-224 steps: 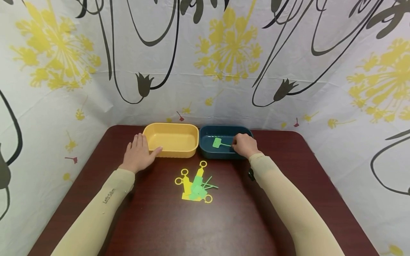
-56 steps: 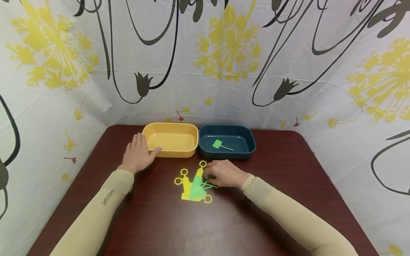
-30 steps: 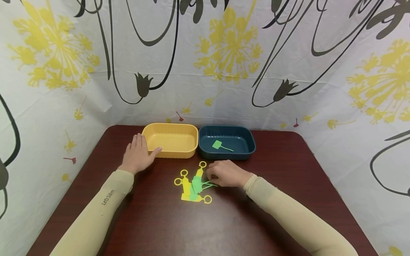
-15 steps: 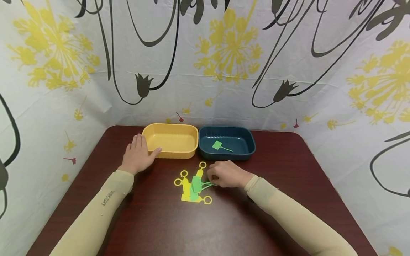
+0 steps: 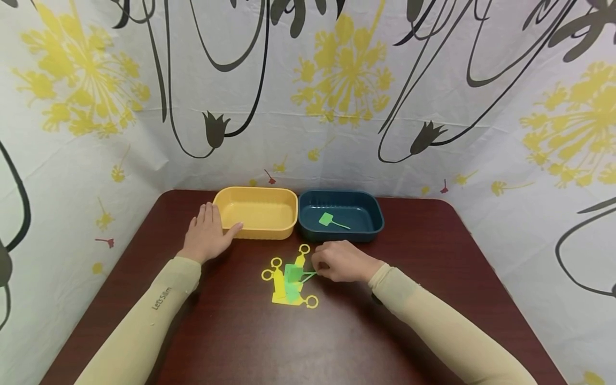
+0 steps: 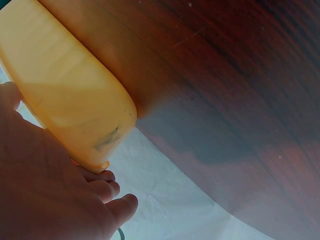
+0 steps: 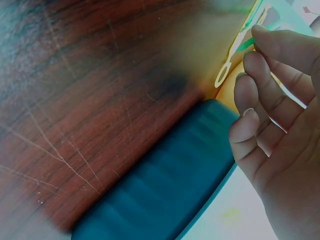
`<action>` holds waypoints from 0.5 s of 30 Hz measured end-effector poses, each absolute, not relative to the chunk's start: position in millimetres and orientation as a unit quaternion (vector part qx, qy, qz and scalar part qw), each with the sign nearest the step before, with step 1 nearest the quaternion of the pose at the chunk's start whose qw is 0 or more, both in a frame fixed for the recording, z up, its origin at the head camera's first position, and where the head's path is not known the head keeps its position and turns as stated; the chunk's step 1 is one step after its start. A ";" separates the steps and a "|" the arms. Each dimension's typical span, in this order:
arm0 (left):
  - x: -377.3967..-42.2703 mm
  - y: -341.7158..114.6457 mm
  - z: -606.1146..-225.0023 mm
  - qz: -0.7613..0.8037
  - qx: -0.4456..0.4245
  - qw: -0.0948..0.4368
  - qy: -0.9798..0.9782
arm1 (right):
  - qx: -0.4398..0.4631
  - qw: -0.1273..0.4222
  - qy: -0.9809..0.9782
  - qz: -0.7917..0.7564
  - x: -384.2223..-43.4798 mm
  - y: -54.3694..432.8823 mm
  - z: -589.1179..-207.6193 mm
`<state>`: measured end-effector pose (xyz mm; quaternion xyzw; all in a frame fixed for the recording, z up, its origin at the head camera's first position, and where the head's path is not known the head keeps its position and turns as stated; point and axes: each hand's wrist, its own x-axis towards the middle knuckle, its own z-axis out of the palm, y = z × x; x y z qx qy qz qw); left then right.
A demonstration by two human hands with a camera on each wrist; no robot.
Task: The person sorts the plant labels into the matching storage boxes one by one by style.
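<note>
My right hand (image 5: pixel 343 261) pinches the thin stem of a green plastic tag (image 5: pixel 293 273) between thumb and forefinger. In the right wrist view, part of this tag (image 7: pixel 246 44) shows at the fingertips. The tag's square plate hangs over a small pile with another green tag (image 5: pixel 291 293) and several yellow tags with ring ends (image 5: pixel 279 283). My left hand (image 5: pixel 205 232) rests with straight fingers against the left end of a yellow bin (image 5: pixel 260 233); its thumb reaches along the front rim. The left wrist view shows the palm (image 6: pixel 55 185) beside that bin.
A dark blue bin (image 5: pixel 341 235) stands against the yellow bin's right side. A single green tag (image 5: pixel 326 218) lies in it. Both bins sit at the back of the dark red wooden table (image 5: pixel 289 347), before a patterned cloth (image 5: pixel 269 107).
From the blue bin, my right hand has come to the pile and taken the green tag's stem. The tag's plate has risen and turned above the others. My left hand stays put.
</note>
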<state>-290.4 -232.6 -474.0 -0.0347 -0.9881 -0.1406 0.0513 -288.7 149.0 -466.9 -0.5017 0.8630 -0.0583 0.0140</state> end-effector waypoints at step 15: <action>-289.2 -231.9 -472.7 -0.140 -0.037 0.060 -0.988 | -0.500 -0.024 0.863 -0.067 -288.0 147.7 -458.1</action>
